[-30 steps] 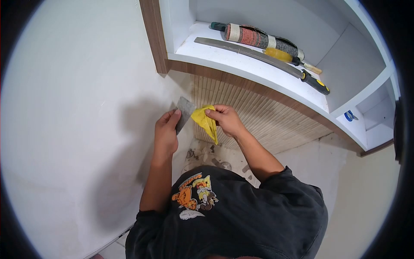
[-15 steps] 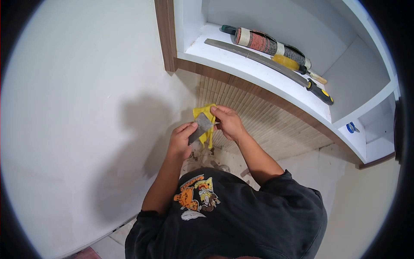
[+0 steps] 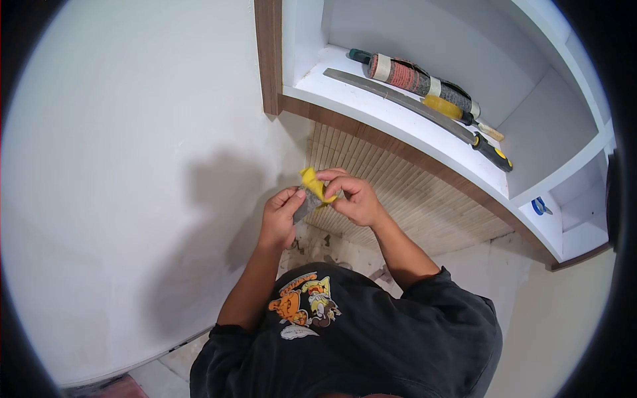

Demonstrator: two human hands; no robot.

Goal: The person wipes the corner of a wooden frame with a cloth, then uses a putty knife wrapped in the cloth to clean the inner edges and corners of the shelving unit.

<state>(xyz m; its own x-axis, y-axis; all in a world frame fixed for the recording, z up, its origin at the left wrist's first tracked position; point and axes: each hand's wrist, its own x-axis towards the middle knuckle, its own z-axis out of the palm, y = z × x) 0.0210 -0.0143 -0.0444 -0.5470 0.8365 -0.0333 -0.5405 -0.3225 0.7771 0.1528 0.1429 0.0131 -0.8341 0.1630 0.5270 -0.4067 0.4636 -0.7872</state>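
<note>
My left hand (image 3: 280, 215) is closed, its thumb and fingers gripping a flat grey piece (image 3: 306, 207) whose material I cannot make out. My right hand (image 3: 355, 198) pinches a yellow cloth (image 3: 312, 180), which is bunched over the upper right side of the grey piece. Both hands are close together in front of my chest, and the fingers of the right one partly hide the cloth.
A white shelf unit (image 3: 305, 79) with brown wood trim is ahead to the right. On it lie a long file (image 3: 398, 99) with a black and yellow handle, a rolled striped bundle (image 3: 411, 76) and a yellow-handled brush (image 3: 443, 106). A white wall (image 3: 133, 166) stands on the left.
The yellow cloth, which hung down behind the grey piece, is now gathered up and folded over its edge. My right hand has moved slightly down and its fingers have curled in.
</note>
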